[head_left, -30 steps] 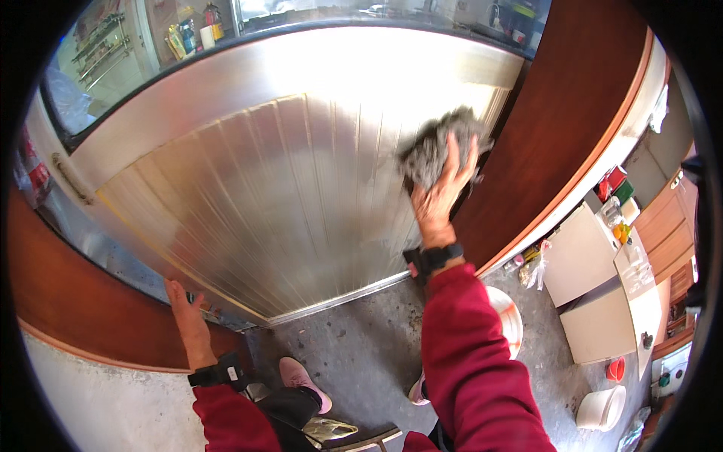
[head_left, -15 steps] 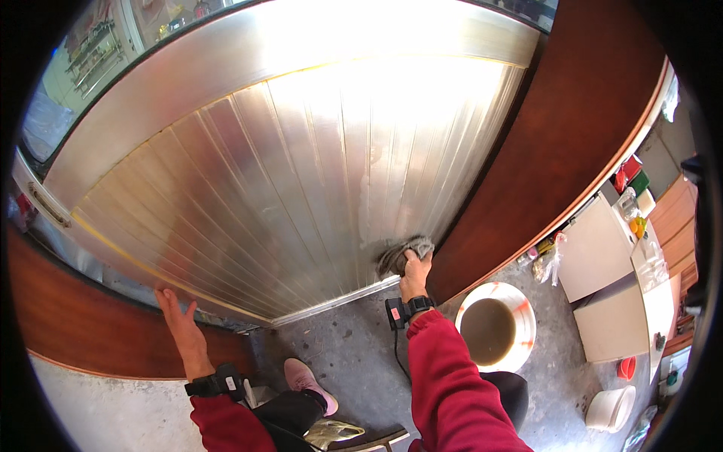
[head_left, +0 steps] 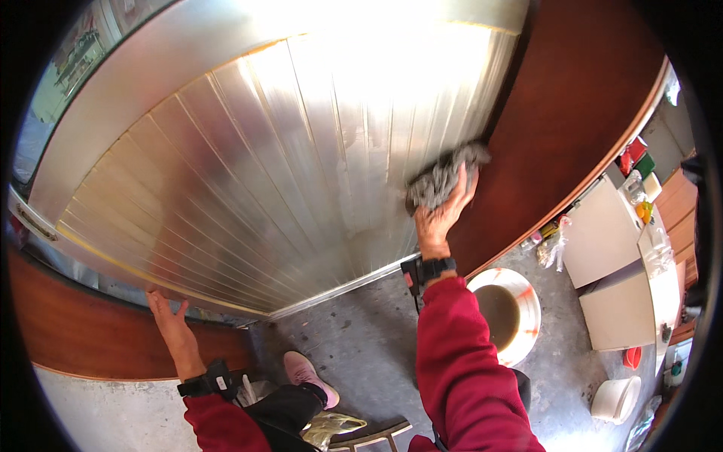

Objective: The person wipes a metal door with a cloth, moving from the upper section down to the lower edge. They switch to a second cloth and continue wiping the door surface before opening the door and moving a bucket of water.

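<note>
A grey cleaning rag (head_left: 440, 181) is bunched under my right hand (head_left: 447, 215), which presses it on the right part of a ribbed, silvery metal door (head_left: 301, 181). The rag lies close to the brown wooden frame (head_left: 572, 128) on that side. At the door's left edge, my left hand (head_left: 175, 331) rests with its fingers apart and holds nothing. A white basin (head_left: 531, 316) of murky brown water stands on the floor, just right of my right forearm.
White cabinets (head_left: 602, 233) stand at the right, with bags and small items around them. A white bucket (head_left: 615, 399) and a red cup (head_left: 632, 357) sit on the grey floor. Below, a pink shoe (head_left: 307, 374) and a yellowish plastic bag (head_left: 327, 428) show.
My right hand has moved the rag up and to the right, from the door's bottom edge to higher on the panel. My left hand stays at the door's left edge.
</note>
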`<state>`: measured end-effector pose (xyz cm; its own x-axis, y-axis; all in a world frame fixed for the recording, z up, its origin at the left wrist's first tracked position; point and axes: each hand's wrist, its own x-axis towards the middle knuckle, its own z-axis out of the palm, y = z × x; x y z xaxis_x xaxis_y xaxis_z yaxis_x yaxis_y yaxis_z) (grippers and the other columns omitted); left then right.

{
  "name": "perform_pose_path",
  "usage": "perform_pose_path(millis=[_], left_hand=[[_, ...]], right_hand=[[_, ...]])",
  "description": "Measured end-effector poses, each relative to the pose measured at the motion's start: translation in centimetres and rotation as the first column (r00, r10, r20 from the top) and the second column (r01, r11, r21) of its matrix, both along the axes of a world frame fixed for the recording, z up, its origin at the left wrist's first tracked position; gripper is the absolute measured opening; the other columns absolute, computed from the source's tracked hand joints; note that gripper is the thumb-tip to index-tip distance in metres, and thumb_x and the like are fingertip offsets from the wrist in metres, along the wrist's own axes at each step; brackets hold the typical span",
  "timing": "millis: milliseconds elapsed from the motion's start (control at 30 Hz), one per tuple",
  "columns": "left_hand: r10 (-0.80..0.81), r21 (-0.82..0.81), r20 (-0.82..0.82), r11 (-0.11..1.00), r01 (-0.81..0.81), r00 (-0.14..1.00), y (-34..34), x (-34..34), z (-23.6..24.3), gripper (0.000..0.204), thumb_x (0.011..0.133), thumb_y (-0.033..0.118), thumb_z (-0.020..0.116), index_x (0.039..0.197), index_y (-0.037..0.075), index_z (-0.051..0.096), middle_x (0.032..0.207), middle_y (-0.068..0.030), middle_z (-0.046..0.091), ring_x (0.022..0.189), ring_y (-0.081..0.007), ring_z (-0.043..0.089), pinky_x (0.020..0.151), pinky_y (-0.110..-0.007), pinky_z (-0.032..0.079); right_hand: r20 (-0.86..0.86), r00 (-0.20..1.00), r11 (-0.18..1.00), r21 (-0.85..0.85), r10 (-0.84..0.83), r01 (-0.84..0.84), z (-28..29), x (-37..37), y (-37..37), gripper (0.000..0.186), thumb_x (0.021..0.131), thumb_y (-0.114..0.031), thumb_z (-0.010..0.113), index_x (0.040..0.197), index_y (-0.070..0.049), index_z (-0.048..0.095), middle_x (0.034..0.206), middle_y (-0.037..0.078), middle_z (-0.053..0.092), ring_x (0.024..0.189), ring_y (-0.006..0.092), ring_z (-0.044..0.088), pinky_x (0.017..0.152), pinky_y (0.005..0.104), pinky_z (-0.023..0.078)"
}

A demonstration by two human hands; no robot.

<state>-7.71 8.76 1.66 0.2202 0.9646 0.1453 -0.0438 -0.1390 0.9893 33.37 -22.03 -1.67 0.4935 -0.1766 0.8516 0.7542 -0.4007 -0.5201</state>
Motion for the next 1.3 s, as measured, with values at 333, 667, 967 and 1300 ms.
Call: perform_pose_path(millis=[333,667,967,1300], left_hand=[[0.039,0.015,0.027,0.999,-0.039,0.999,-0.1,-0.3,0.0,0.076,0.103,0.051,0.043,0.159,0.012,0.011,0.164,-0.0146,0.012,0.150,-0.0282,0.015,0.108,-0.048,0.033],[-0.008,-0.001,0.027,1.000,0.008,1.000,-0.7,0.1,0.6,0.079,0.102,0.051,0.045,0.158,0.007,0.011,0.163,-0.0139,0.015,0.150,-0.0270,0.015,0.105,-0.045,0.038],[-0.077,0.021,0.046,0.997,0.076,0.996,-1.1,-0.1,0.9,0.075,0.104,0.048,0.043,0.158,0.008,0.010,0.163,-0.0125,0.013,0.150,-0.0247,0.014,0.105,-0.045,0.037],[0.018,-0.018,0.046,1.000,-0.017,0.999,-0.9,0.4,0.8,0.074,0.104,0.047,0.044,0.158,0.009,0.011,0.163,-0.0127,0.015,0.149,-0.0245,0.016,0.105,-0.044,0.037]], right_hand=[[-0.758,0.416,0.765,0.613,0.502,0.194,-23.9,-4.3,2.8,0.044,0.092,-0.003,0.052,0.135,-0.002,0.043,0.122,0.011,0.056,0.108,0.0210,0.053,0.097,0.0330,0.042],[-0.061,0.940,0.930,0.179,0.336,-0.321,6.7,-10.1,6.5,0.079,0.072,-0.009,0.079,0.143,-0.005,0.047,0.143,0.023,0.040,0.128,0.0404,0.041,0.110,0.0480,0.032],[-0.170,0.951,0.958,0.168,0.260,-0.232,-8.8,-13.0,10.4,0.077,0.078,-0.026,0.077,0.143,-0.006,0.041,0.153,0.029,0.016,0.141,0.0488,0.021,0.114,0.0564,0.025],[-0.561,0.752,0.932,0.299,0.347,-0.206,-12.2,-15.9,9.4,0.077,0.081,-0.006,0.066,0.149,0.003,0.031,0.141,0.029,0.045,0.132,0.0424,0.040,0.114,0.0445,0.030]])
